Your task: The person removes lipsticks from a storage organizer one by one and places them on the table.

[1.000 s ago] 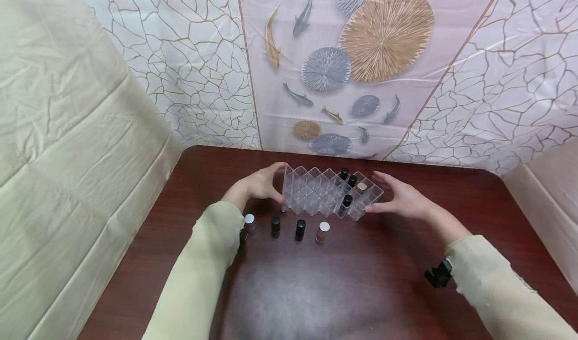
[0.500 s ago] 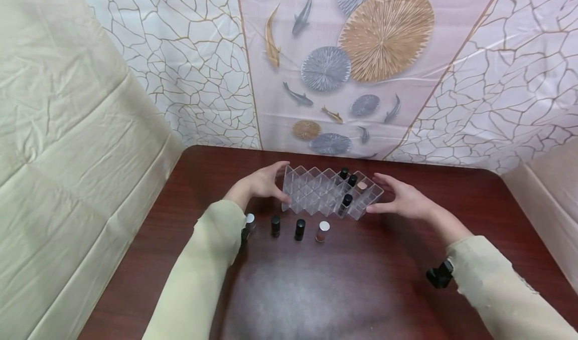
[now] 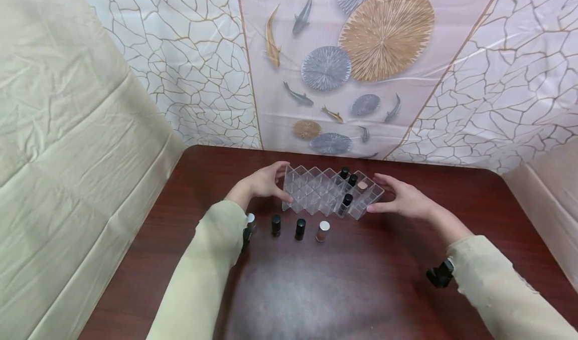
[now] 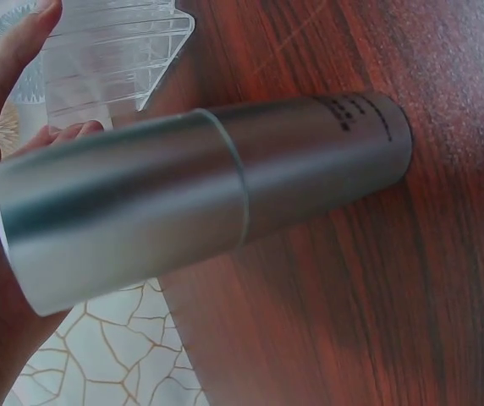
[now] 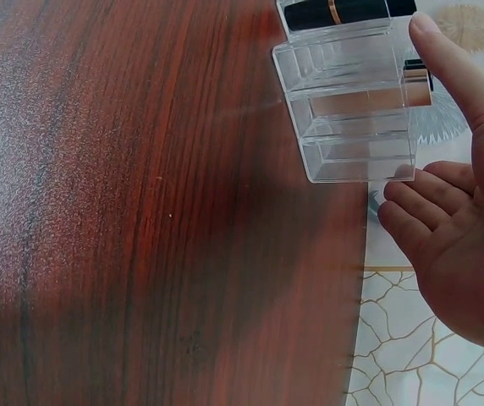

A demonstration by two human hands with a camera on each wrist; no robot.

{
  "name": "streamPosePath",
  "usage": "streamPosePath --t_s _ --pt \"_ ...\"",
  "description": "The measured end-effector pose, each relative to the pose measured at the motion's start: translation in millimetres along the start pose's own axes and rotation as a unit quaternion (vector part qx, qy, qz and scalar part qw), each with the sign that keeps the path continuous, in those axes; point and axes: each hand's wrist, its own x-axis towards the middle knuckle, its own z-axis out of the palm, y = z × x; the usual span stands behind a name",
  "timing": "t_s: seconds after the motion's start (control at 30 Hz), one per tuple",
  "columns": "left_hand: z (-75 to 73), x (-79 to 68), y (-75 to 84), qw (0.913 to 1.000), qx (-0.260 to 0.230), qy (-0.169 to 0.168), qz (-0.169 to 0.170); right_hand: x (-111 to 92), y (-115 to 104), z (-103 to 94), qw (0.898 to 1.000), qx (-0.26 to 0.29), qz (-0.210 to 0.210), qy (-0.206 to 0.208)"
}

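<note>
A clear plastic organizer (image 3: 311, 190) with diamond-shaped compartments stands between the hands. Its right part holds several small cosmetic tubes, among them black-capped ones (image 3: 346, 200) and one with a peach top (image 3: 362, 185). My left hand (image 3: 259, 183) spans the left end, thumb at the front corner and fingers at the back. At the other end is my right hand (image 3: 404, 197), thumb and fingers spread; in the right wrist view its fingertips (image 5: 398, 211) lie right by the end wall. A silver cylindrical tube (image 4: 200, 186) stands beside the left wrist, hiding part of that hand in its wrist view.
In front of the organizer, a row of upright tubes stands on the dark red wooden table (image 3: 343, 290): two black-capped tubes (image 3: 276, 225) and a silver-topped one (image 3: 322, 231), with the silver tube at its left. Patterned cloth (image 3: 203, 69) hangs behind the table's back edge.
My left hand has edged slightly to the right, its thumb now further over the organizer's front corner. The right hand and the standing tubes look almost the same.
</note>
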Motion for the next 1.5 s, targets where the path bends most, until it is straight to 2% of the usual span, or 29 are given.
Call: streamPosePath --t_s 0.37,0.53,0.7,0.87,1.2,1.5 --pt "0.4 -1.8 0.7 0.9999 0.016 0.001 -0.003 0.6 -2.1 -2.6 1.000 0.014 -0.008 0.000" --pt "0.4 -1.6 0.1 0.9997 0.022 0.004 -0.005 5.4 -11.7 -9.3 1.000 -0.017 -0.016 0.010" --pt "0.5 -0.1 -0.8 0.9997 0.023 0.005 -0.002 13.6 -26.3 -18.0 0.997 -0.062 -0.040 0.037" --pt "-0.3 -1.0 2.0 0.9996 0.029 0.003 -0.004 24.7 -38.8 -21.6 0.994 -0.080 -0.055 0.048" --pt "-0.2 1.4 1.4 0.9995 0.032 0.002 -0.005 51.6 -46.8 -16.0 0.991 -0.101 -0.076 0.054" --pt "-0.4 0.5 1.0 0.9994 0.035 0.000 -0.004 67.0 -48.5 -5.0 0.989 -0.101 -0.089 0.057"
